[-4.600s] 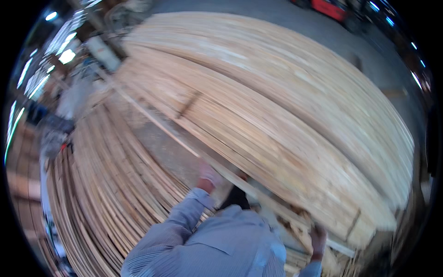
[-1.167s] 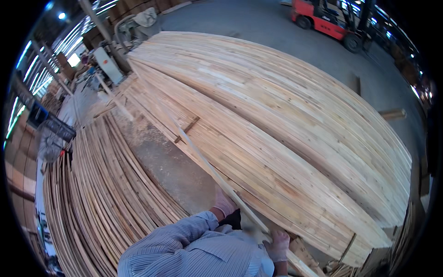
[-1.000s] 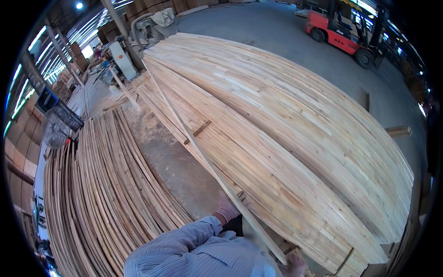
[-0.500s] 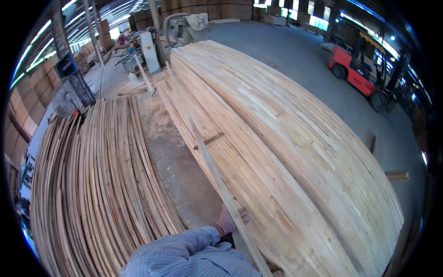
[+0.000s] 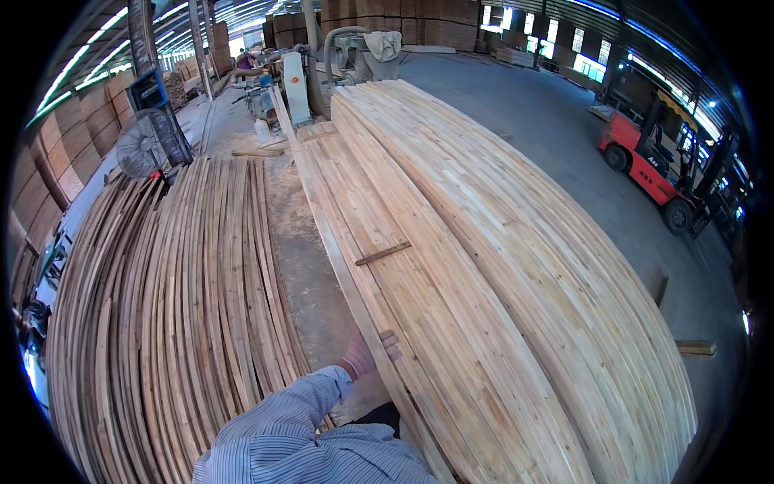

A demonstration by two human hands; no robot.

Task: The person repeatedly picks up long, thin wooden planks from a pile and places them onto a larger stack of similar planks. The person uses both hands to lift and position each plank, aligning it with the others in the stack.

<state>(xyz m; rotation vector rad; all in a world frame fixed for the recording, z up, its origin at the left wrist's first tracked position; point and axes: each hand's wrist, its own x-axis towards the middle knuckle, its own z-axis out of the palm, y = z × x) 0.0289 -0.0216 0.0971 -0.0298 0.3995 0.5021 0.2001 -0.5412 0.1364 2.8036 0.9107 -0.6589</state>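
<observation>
A long pale wooden strip runs along the left edge of a broad stack of planed boards. My left hand, in a pinkish glove with the fingertips showing, is closed around the strip from its left side. The strip crosses over the hand, and the fingers come out on its right, close to the boards. A short dark stick lies crosswise on the lower boards, right of the strip. My right hand is out of sight; the strip's near end runs toward the lower edge.
Rough, darker strips lie in a wide pile on my left. A floor fan stands beyond them. Ahead are a pale machine cabinet and sawdust on the floor. A red forklift is parked far right; short timber juts out at the right.
The long strip has shifted left across the boards to their left edge, no longer crossing the short stick. My left hand has moved with it, and the whole view has turned slightly.
</observation>
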